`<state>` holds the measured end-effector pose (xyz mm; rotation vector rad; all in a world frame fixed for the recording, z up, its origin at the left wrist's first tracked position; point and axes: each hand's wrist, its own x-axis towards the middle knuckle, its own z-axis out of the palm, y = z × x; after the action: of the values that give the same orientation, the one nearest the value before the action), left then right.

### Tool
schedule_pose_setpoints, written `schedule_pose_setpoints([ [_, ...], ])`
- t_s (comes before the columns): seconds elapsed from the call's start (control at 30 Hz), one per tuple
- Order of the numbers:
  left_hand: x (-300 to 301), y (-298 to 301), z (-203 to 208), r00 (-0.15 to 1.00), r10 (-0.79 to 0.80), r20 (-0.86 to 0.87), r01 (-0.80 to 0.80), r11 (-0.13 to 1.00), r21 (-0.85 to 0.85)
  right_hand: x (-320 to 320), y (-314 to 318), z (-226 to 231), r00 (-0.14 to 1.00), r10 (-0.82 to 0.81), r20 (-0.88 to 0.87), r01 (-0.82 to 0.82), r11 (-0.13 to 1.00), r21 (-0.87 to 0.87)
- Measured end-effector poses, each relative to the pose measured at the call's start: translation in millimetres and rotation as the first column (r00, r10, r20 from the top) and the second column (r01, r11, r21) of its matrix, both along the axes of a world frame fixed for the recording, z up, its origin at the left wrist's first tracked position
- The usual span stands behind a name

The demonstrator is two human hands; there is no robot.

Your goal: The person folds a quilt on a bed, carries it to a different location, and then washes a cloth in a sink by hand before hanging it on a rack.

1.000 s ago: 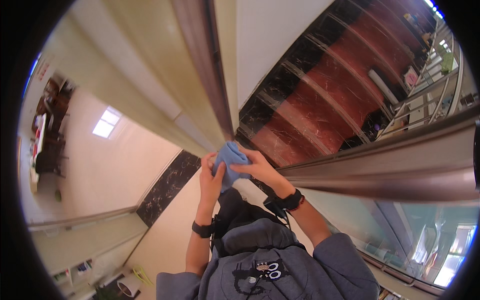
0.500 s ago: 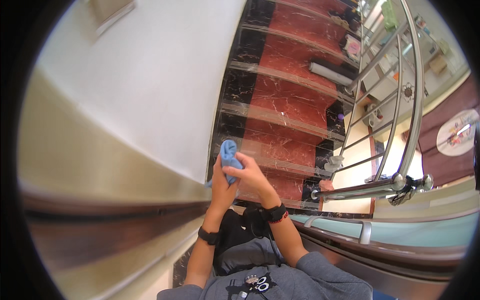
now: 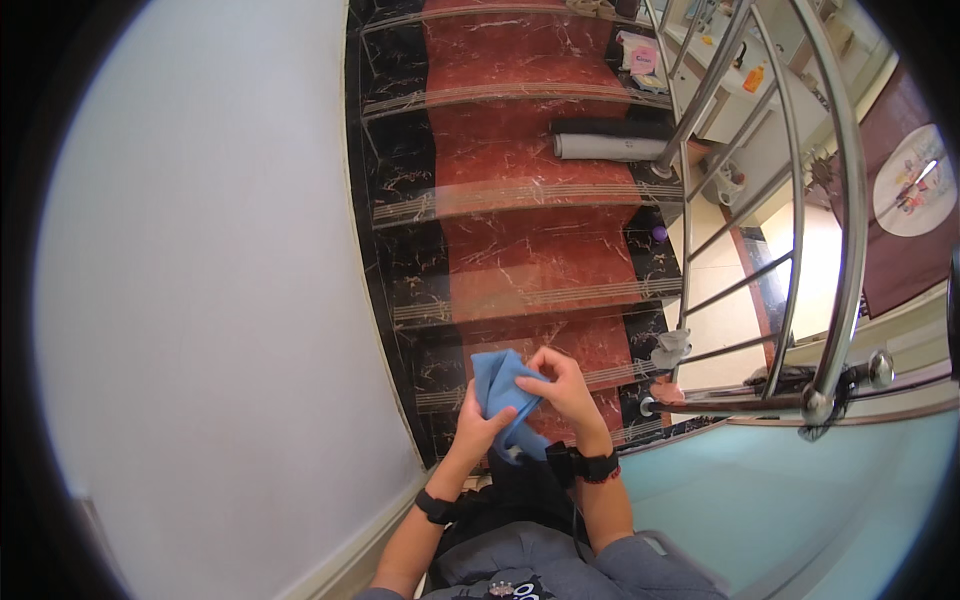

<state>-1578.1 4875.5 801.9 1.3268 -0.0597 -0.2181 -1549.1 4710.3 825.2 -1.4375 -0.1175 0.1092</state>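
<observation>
Between my two hands is a blue cloth [image 3: 505, 385], partly folded, with a loose end hanging down toward my lap. My left hand [image 3: 477, 425] grips its left side, thumb lying across the front. On the right edge, my right hand [image 3: 562, 388] pinches the cloth between thumb and bent fingers. Both wrists wear black bands, and a red beaded bracelet circles the right one. The cloth is held up in front of red and black marble stairs [image 3: 540, 245], touching nothing but my hands.
A metal railing [image 3: 797, 200] runs along the right of the stairs. On the steps are grey and black rolls [image 3: 610, 147], a pink-and-white package [image 3: 640, 55] and a small purple ball [image 3: 659, 233]. A white wall [image 3: 220, 250] borders the left side.
The cloth has gone from a tight bundle to a wider, partly opened fold. My hands have spread apart and sit lower and further right in view. The view has turned.
</observation>
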Motion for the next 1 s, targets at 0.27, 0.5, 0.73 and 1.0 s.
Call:
schedule_pose_setpoints([
  [0.27,107,6,94,0.975,0.209,-0.071,-0.188,0.956,0.224,59,-88,28,0.964,-0.151,-0.217,0.109,0.975,-0.196],
  [0.5,156,-13,194,0.99,0.078,0.115,-0.123,0.879,0.461,107,-109,120,0.977,0.121,-0.178,-0.155,0.969,-0.193],
  [0.73,220,-58,186,0.979,0.018,0.202,-0.124,0.84,0.527,169,-32,142,0.98,0.166,-0.109,-0.17,0.985,-0.031],
  [1.0,316,-18,271,0.893,-0.375,-0.25,0.446,0.811,0.379,292,-52,212,0.998,-0.048,-0.039,0.045,0.996,-0.077],
])
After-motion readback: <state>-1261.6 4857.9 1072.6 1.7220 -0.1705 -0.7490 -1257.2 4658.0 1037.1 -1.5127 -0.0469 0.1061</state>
